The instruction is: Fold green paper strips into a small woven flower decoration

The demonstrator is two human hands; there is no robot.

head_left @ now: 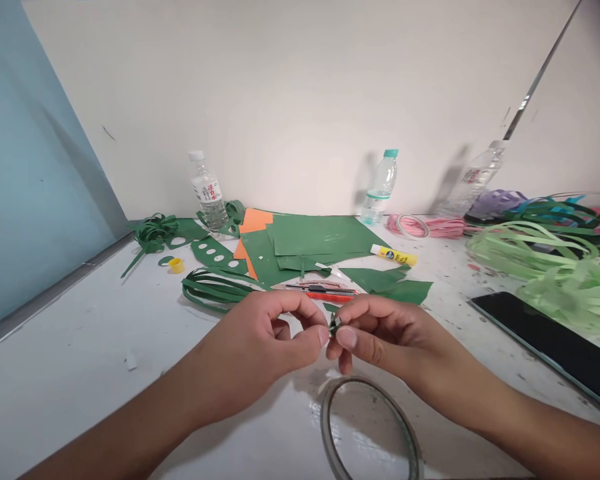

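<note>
A small dark green rolled paper piece (335,325) is pinched between my two hands above the white table. Thumb and fingertips of my left hand (285,330) close on its left side. My right hand (380,330) grips it from the right between thumb and index finger, the other fingers curled below. Part of the piece is hidden by the fingertips. Just below the hands lies a roll of clear tape (325,427). Behind them are a red cutter knife (330,297), green paper scraps (405,288) and a bundle of green paper strips (215,288).
Green paper sheets (325,235) and orange paper (255,219) lie at the back, near a glue stick (395,254) and its yellow cap (176,265). Water bottles (209,193) stand along the wall. On the right are a phone (545,340), light green strips (535,247) and pink strips (445,227).
</note>
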